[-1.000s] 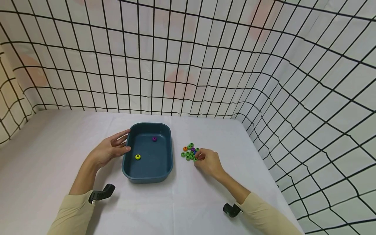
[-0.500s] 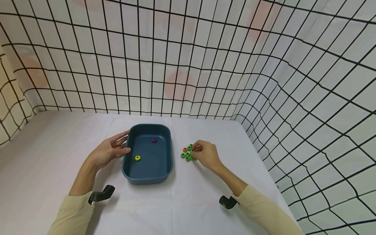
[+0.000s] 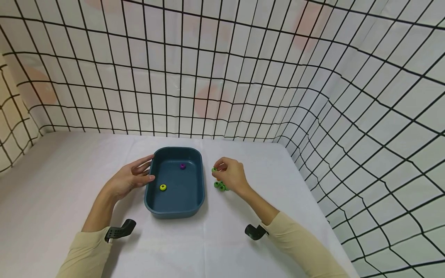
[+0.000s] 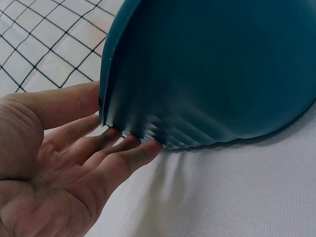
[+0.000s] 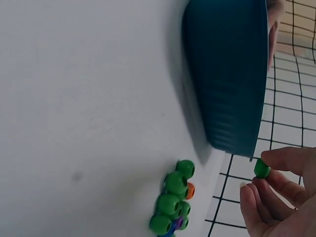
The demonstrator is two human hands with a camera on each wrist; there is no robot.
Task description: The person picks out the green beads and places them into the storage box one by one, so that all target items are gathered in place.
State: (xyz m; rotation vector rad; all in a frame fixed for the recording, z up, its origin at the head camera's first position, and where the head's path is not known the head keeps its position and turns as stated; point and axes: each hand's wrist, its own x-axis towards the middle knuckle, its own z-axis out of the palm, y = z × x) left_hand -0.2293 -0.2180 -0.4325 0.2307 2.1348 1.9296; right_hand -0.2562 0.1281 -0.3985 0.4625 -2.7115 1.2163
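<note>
A dark blue tray (image 3: 184,197) lies on the white-covered table, with a yellow bead (image 3: 163,187) and a purple bead (image 3: 182,166) in it. My left hand (image 3: 125,179) holds the tray's left side, thumb over the rim and fingertips against the outer wall. Just off the tray's right side, my right hand (image 3: 231,173) pinches a green bead (image 5: 261,169) between thumb and fingertip, above the table. Below it lies a cluster of several green beads (image 5: 175,183), with an orange bead (image 5: 190,191), a purple one (image 5: 178,223) and a blue one (image 5: 169,231). The hand partly hides this cluster in the head view.
Black wire mesh (image 3: 180,88) over white sheeting stands along the back of the table and down the right side. A black wrist camera (image 3: 121,227) sits on the left sleeve, another black camera (image 3: 255,231) on the right.
My right hand has gone from the right edge of the bead cluster up and leftward toward the tray, a green bead now showing at its fingertips. The left hand and tray have stayed put.
</note>
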